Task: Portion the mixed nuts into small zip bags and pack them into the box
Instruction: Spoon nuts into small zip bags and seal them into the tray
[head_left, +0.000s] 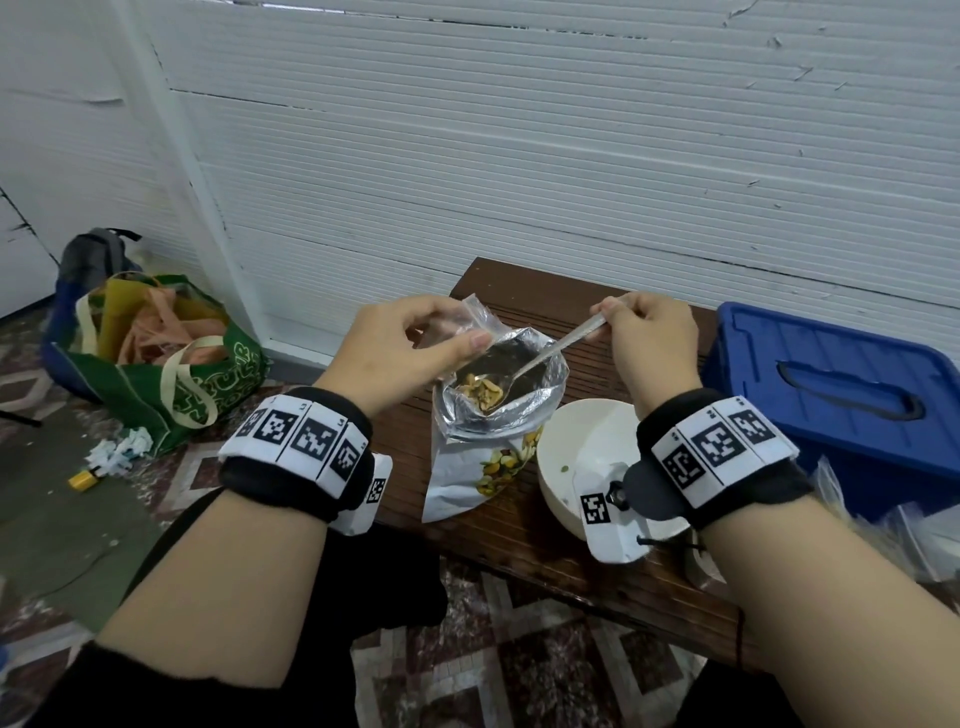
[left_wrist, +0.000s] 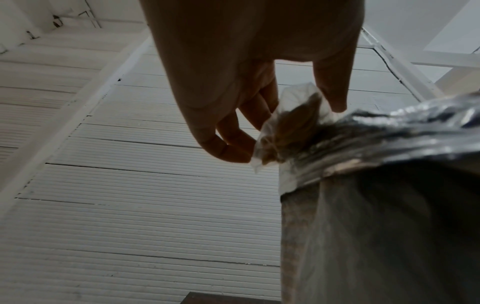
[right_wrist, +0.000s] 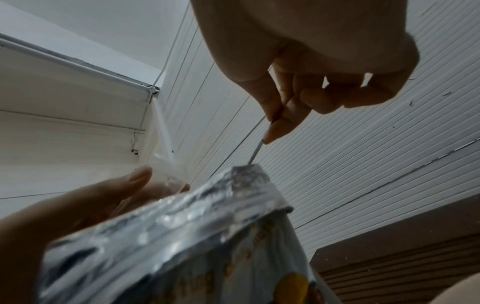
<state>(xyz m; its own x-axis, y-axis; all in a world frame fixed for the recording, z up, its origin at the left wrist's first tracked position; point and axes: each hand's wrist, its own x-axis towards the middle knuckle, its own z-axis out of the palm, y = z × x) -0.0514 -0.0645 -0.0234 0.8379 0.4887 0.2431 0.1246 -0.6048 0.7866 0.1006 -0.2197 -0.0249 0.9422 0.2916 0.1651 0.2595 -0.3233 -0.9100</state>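
Evidently for a short transfer, left hand pinches the zip bag above the foil nut pouch; right hand grips a loaded spoon.

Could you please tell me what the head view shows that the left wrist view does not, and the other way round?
Only the head view shows the right hand holding the spoon of nuts, the white bowl and blue box. Only the left wrist view shows the curled fingers from below. Both show the left hand pinching the small clear bag above the foil pouch.
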